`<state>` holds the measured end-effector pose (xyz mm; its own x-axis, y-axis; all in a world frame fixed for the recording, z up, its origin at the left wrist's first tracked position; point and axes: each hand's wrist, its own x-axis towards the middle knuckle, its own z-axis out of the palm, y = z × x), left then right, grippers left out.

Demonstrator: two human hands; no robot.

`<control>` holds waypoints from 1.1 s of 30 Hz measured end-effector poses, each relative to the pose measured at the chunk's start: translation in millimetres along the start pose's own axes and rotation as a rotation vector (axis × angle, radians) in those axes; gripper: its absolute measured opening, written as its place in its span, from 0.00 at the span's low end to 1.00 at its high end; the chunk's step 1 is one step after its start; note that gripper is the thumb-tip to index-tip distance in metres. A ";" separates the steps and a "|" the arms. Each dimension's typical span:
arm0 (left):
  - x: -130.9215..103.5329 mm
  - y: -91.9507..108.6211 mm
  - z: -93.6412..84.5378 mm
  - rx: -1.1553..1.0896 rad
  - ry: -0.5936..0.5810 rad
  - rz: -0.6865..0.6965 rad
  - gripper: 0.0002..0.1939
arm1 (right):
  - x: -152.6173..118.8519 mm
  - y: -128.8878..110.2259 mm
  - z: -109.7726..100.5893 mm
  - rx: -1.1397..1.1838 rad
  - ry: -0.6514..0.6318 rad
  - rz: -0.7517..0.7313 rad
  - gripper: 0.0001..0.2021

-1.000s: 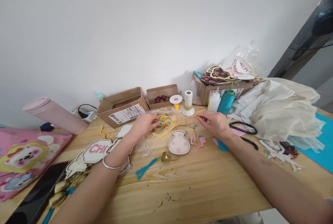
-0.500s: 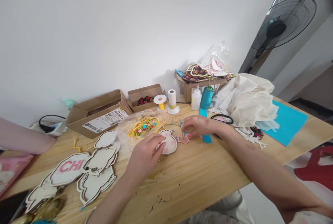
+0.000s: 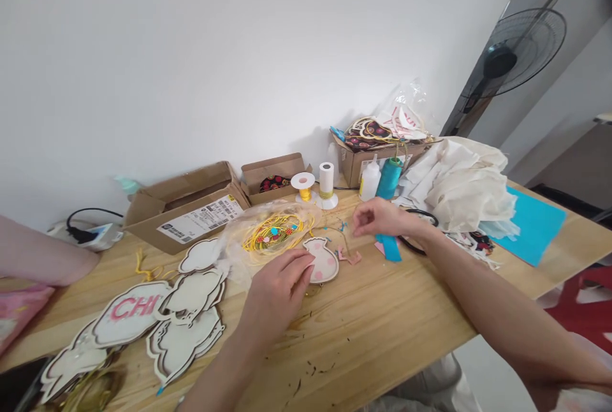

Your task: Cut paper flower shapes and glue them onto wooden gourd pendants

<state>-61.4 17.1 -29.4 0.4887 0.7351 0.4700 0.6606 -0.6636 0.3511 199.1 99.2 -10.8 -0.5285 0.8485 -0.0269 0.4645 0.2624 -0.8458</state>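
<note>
A small gourd-shaped piece [image 3: 322,261], white with pink patches and a wooden rim, lies on the table. My left hand [image 3: 281,280] is closed on its left edge with thumb and fingers. To the right, my right hand [image 3: 375,217] is raised just above the table with its fingers curled together; whatever they hold, if anything, is too small to make out. Pink scraps [image 3: 349,256] lie between the piece and my right hand. A blue strip [image 3: 391,248] lies below my right wrist. Behind my left hand is a plastic bag [image 3: 239,243] of yellow cords [image 3: 272,228].
Cardboard boxes [image 3: 184,211] stand along the wall, with thread spools [image 3: 326,179], a white bottle [image 3: 370,181] and a teal thread cone [image 3: 389,177]. Wooden-rimmed shapes [image 3: 134,313] lie at the left; cream cloth [image 3: 459,176] and a blue sheet [image 3: 538,224] at the right.
My right hand has moved away from the pink scraps, up and to the right, and its fingers have curled in. My left hand stays at the gourd-shaped piece. The view has shifted slightly.
</note>
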 end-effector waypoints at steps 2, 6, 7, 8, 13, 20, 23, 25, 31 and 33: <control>-1.8 5.8 3.1 -0.031 -0.049 0.000 0.11 | 8.2 -22.4 4.3 0.093 0.112 0.000 0.13; -1.6 19.8 7.3 -0.037 -0.073 0.044 0.12 | 47.0 -68.2 32.1 -0.142 0.012 -0.010 0.05; -0.8 22.8 7.2 -0.033 -0.065 0.060 0.12 | 59.9 -75.4 40.7 -0.177 -0.010 -0.013 0.04; 0.2 25.3 6.4 -0.026 -0.051 0.077 0.12 | 72.7 -79.8 48.2 -0.199 -0.019 -0.018 0.05; 7.3 29.8 -6.9 0.018 0.083 0.158 0.12 | 99.6 -63.3 47.6 -0.301 0.042 -0.058 0.14; 8.9 20.7 -12.2 0.093 0.156 0.170 0.13 | 25.8 -8.6 19.1 -0.481 0.181 -0.082 0.09; 7.7 19.8 -8.6 0.081 0.136 0.159 0.12 | 15.2 8.9 26.4 -0.503 0.210 -0.099 0.06; 7.3 19.1 -7.7 0.076 0.112 0.154 0.11 | 8.9 19.1 22.7 -0.516 0.260 -0.092 0.06; 7.0 10.5 -4.1 0.195 -0.059 0.074 0.15 | -61.1 26.0 -29.1 -0.576 0.366 0.025 0.08; 7.5 8.8 -1.1 0.244 -0.118 -0.009 0.25 | -87.4 21.8 -40.3 -0.606 0.380 0.132 0.09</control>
<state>-52.5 16.6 -21.9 0.5359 0.7611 0.3653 0.7758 -0.6147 0.1426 284.1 49.3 -5.4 -0.2092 0.9627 0.1716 0.8776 0.2622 -0.4013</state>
